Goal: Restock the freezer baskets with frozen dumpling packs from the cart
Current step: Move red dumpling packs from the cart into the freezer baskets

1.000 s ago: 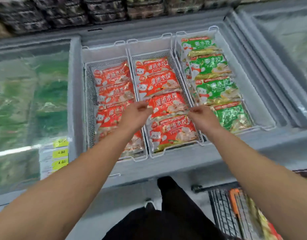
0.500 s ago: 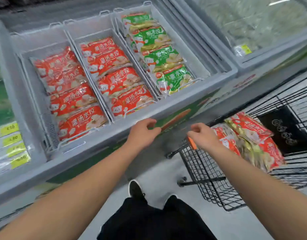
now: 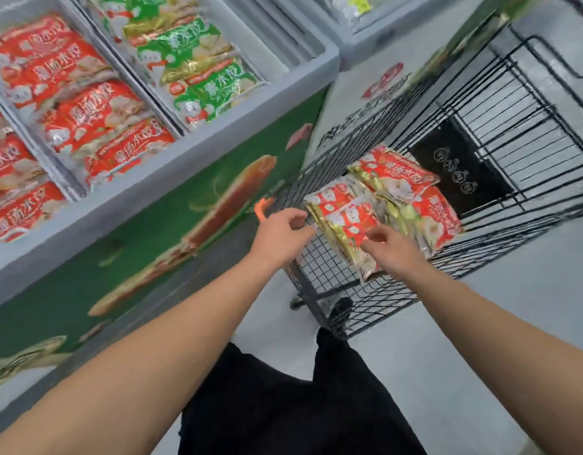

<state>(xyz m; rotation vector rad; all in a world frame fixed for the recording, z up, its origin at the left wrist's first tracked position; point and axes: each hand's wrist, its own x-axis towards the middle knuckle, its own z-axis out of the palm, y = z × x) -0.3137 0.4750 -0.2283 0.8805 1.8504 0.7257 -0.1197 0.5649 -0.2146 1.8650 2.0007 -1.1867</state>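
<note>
Both hands – left hand (image 3: 280,232) and right hand (image 3: 393,246), fingers loose, gripping nothing – near the cart's (image 3: 500,133) three-o'clock red dumpling packs (image 3: 349,221); slick film could slip.

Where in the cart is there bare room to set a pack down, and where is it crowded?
Free: the wire floor near the left hand, below the red packs, and the far cart beyond the black panel. Crowded: the middle, where packs overlap under the right hand.
</note>
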